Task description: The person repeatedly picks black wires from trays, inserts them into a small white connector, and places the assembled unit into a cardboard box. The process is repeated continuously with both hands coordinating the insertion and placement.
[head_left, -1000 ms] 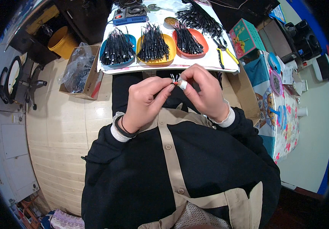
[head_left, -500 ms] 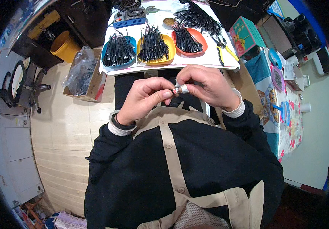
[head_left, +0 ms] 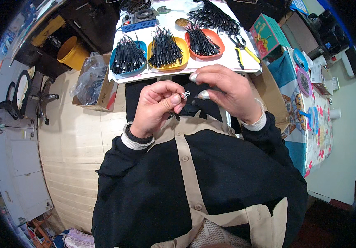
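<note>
The left hand was curled into a loose fist in front of the chest, its thumb and forefinger pinched together on a small metal-tipped wire piece whose bright ends stuck out toward the right hand. The right hand's fingers were drawn together just beside those bright ends, thumb and forefinger tips nearly closed, but whether they touched the piece could not be told. Compared with half a second before, both hands had drawn slightly apart, so a small gap showed between them where earlier they had been pressed together over the piece, and the view had tilted to take in more of the white surface. On that surface, beyond the hands, stood a blue dish, a yellow dish and an orange dish, each heaped with black wire pieces, with yellow-handled pliers lying to the right of the orange one. A cardboard box holding a clear bag sat on the floor at the left
</note>
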A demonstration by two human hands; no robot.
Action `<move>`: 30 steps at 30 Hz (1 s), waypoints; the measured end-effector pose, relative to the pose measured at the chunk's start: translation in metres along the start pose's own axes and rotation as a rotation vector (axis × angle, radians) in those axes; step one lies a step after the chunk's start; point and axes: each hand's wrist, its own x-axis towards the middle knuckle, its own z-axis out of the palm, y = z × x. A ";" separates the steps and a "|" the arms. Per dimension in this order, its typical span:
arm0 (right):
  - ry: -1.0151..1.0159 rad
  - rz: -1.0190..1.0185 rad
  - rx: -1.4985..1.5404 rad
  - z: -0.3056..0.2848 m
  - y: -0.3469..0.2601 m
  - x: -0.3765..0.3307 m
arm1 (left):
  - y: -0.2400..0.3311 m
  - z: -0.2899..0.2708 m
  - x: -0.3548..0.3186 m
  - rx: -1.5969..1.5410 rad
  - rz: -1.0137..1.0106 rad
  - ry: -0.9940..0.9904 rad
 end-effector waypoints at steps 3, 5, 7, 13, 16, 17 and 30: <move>0.008 -0.150 0.080 0.010 0.003 0.009 | 0.000 0.000 0.000 -0.024 -0.022 -0.011; 0.004 -0.168 0.084 0.013 0.004 0.013 | 0.001 -0.001 0.001 -0.031 -0.035 -0.026; 0.012 -0.163 0.124 0.014 0.005 0.016 | 0.001 -0.003 0.002 -0.009 -0.036 -0.024; -0.133 0.166 0.202 0.014 0.010 0.007 | 0.010 -0.003 0.005 0.717 0.155 0.019; -0.234 0.752 1.046 0.023 0.020 0.002 | 0.011 -0.002 0.009 1.138 0.402 -0.016; -0.255 0.907 1.321 0.025 0.025 0.002 | 0.010 -0.002 0.010 1.228 0.476 -0.039; 0.008 -0.012 -0.072 0.019 -0.003 0.004 | -0.002 0.000 0.002 0.495 0.153 0.081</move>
